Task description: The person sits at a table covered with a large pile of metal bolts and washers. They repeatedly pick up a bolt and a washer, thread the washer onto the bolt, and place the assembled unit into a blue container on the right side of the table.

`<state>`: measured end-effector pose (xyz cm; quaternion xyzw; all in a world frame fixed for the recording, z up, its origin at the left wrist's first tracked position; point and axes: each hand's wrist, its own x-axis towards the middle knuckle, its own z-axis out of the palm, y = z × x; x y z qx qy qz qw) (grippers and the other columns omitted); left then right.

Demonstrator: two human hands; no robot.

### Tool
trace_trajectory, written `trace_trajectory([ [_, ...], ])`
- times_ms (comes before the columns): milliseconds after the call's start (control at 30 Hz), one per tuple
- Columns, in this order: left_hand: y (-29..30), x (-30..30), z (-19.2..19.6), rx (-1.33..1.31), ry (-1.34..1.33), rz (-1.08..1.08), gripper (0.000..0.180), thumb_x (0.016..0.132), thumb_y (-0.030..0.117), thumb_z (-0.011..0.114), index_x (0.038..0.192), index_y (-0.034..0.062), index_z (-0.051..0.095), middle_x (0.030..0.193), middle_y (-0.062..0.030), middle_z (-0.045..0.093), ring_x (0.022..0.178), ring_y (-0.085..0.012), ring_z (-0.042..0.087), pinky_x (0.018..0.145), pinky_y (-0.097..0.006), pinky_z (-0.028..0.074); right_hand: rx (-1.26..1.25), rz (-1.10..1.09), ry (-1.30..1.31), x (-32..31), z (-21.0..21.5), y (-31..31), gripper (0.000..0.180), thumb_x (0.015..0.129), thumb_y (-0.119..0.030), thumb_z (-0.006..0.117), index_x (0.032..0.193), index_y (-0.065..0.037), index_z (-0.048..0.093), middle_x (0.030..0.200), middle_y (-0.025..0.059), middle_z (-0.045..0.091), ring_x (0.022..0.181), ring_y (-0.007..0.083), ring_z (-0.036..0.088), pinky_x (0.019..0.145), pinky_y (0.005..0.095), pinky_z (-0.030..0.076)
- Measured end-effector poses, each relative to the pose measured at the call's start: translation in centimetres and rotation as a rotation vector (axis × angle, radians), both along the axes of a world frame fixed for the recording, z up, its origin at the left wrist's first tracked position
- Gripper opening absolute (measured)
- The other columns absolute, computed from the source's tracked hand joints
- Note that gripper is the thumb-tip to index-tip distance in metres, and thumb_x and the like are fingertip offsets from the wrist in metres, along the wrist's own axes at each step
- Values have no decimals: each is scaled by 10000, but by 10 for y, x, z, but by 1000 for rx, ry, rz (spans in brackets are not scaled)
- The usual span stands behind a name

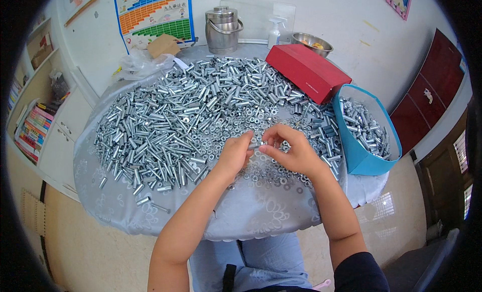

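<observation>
One metal fastener (pixel 256 145) is held above the middle of the table (pixel 266 211), between the person's two hands. It is a short, silvery, shiny cylinder, mostly covered by fingers, so its ends cannot be made out fully. The left hand (pixel 233 155) pinches it with thumb and fingers; the right hand (pixel 296 151) closes its thumb and bent fingers on the other end.

Under and around the hands lie flat metal washers (pixel 241 125), dozens of them, too many and too overlapped to count. Beyond and to the left spreads one broad pile of bolts and sleeves (pixel 165 116), hundreds by the look of it. Two loose pieces, a sleeve (pixel 143 200) and a bolt (pixel 160 208), lie nearest the front left edge.

At the right stands one blue bin (pixel 371 164), well filled with similar metal parts (pixel 364 126). Just behind it is one red box (pixel 301 68), tilted, with a line of print too small to read. Farther back are one lidded steel pot (pixel 222 30), one white spray bottle (pixel 274 35) and one steel bowl (pixel 327 47). One wall chart (pixel 155 15) carries printed characters across coloured bands.
</observation>
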<state>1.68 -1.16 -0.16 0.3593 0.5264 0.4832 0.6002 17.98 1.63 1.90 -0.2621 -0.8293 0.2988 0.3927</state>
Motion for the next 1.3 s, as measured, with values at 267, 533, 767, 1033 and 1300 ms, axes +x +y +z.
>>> trace_trajectory([
  [267, 0, 4, 4, 0, 6, 27, 413, 875, 354, 455, 526, 162, 344, 466, 71, 286, 392, -58, 208, 391, -251, 159, -27, -5, 3, 4, 1, -1, 168, 772, -153, 670, 810, -19, 577, 705, 53, 558, 624, 128, 516, 570, 259, 426],
  [533, 2, -1, 0, -2, 14, -2, 412, 879, 354, 448, 530, 162, 343, 469, 69, 279, 393, -59, 213, 393, -251, 167, -36, -70, 87, -4, -4, -3, 159, 787, -149, 656, 857, -26, 583, 711, 66, 555, 639, 144, 524, 575, 265, 432],
  [767, 7, 3, -17, 192, 170, 94, 390, 857, 388, 497, 582, 114, 461, 477, 53, 363, 384, -59, 281, 381, -240, 206, -48, -4, -97, 4, -7, 4, 161, 812, -154, 628, 893, -22, 583, 734, 75, 567, 640, 151, 534, 590, 269, 439],
  [1033, 7, -3, -15, 161, 191, 19, 491, 872, 402, 469, 527, 51, 471, 517, 1, 440, 492, -93, 417, 562, -259, 418, 34, 2, -55, 5, -3, 2, 161, 809, -173, 627, 814, -14, 606, 659, 75, 581, 579, 161, 530, 550, 284, 431],
  [1300, 4, 0, -11, 190, 234, 2, 527, 884, 394, 456, 515, 20, 496, 509, -22, 468, 496, -112, 441, 509, -293, 371, -60, 5, -143, 2, -2, -1, 176, 854, -168, 560, 833, 4, 588, 662, 100, 567, 569, 152, 515, 536, 285, 421],
])
